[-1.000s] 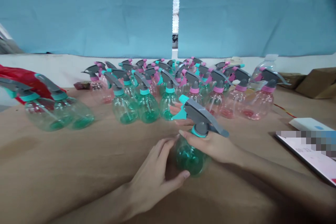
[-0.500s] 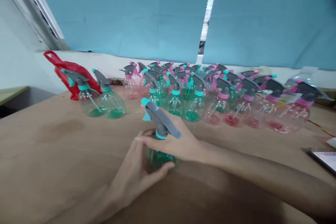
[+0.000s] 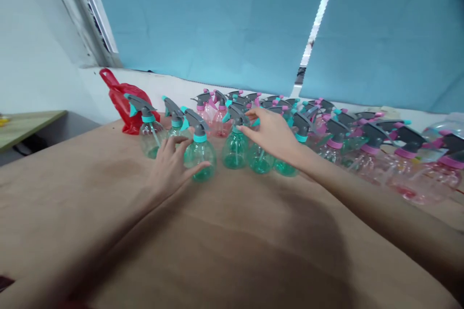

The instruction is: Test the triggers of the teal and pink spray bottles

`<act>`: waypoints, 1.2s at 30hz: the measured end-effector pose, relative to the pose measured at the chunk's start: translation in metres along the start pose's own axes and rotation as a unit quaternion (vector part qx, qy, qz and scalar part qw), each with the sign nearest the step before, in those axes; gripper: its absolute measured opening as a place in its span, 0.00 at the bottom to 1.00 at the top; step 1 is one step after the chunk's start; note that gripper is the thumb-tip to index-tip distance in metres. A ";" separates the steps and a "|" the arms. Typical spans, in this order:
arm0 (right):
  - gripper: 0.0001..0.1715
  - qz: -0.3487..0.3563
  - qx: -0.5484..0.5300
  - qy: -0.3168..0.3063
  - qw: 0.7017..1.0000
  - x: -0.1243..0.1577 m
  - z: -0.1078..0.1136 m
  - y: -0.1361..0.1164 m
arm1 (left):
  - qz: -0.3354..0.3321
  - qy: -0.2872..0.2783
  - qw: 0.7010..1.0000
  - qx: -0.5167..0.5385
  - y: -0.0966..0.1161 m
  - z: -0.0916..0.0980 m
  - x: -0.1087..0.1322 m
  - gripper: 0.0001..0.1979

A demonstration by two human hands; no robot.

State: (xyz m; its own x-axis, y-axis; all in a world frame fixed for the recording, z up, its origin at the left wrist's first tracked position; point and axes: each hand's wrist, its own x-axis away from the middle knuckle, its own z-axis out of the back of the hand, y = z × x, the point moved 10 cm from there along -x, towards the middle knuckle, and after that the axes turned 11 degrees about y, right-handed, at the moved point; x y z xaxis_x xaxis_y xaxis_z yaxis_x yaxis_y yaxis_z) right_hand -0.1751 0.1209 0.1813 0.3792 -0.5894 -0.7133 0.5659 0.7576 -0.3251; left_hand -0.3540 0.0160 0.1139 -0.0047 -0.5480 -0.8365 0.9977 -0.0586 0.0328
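Observation:
A green see-through spray bottle [image 3: 200,154] with a grey trigger head and teal collar stands on the brown table [image 3: 232,251], beside two like bottles [image 3: 150,133] to its left. My left hand [image 3: 169,166] cups its left side, with the thumb under its front and the fingers curved round it. My right hand [image 3: 271,133] is stretched out, fingers apart, its tips at the trigger head of another green bottle [image 3: 235,147] in the front row. It holds nothing.
Several green and pink spray bottles [image 3: 362,147] crowd the table's far side and run off to the right. A red plastic bag [image 3: 123,99] lies at the far left. Blue curtains [image 3: 217,24] hang behind. A green desk [image 3: 21,125] stands at the left.
The green bottle has moved away from me and to the left, and now stands beside the two green ones. My right hand has left its trigger head and reached into the row. The view has turned left.

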 end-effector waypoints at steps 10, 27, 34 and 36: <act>0.26 -0.070 0.022 -0.047 0.996 -0.023 -0.043 0.013 | -0.050 -0.034 0.990 -0.124 0.012 -0.022 -0.024 0.35; 0.17 -0.066 -0.034 -0.068 0.995 -0.015 -0.051 0.011 | -0.042 -0.052 0.985 -0.161 0.009 -0.038 -0.033 0.40; 0.21 -0.047 -0.042 -0.066 0.996 0.007 -0.030 0.001 | -0.017 -0.046 0.987 -0.156 0.030 -0.014 -0.019 0.36; 0.23 -0.048 -0.044 -0.068 0.996 0.017 -0.022 0.002 | -0.019 -0.046 0.990 -0.128 0.043 -0.006 -0.011 0.34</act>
State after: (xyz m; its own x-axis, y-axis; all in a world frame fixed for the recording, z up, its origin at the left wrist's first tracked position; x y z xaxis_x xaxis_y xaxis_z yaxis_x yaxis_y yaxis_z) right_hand -0.1838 0.1183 0.1554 0.4256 -0.6884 -0.5873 0.5398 0.7140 -0.4458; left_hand -0.3110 0.0245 0.1208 -0.0371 -0.6241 -0.7804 0.9808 0.1268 -0.1481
